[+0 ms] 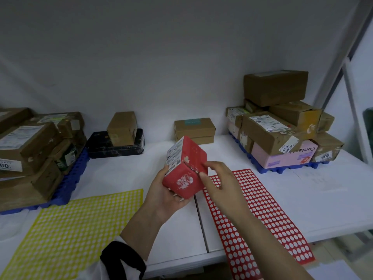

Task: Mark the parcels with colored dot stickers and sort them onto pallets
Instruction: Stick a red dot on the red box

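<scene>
Grip: left hand [168, 196] clamped under tilted red box [185, 168] | right hand [220, 183] fingers relaxed, touching its side

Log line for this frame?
left hand grips red parcel | right hand touches its side | red sticker sheet beneath

The yellow dot-sticker sheet [70, 225] is laid front left on the white table [343, 209], the red dot-sticker sheet [268, 215] front right. Behind them, brown cardboard parcels [275, 87] are stacked on the left blue plastic pallet [69, 182] and the right blue plastic pallet [282, 170].
</scene>
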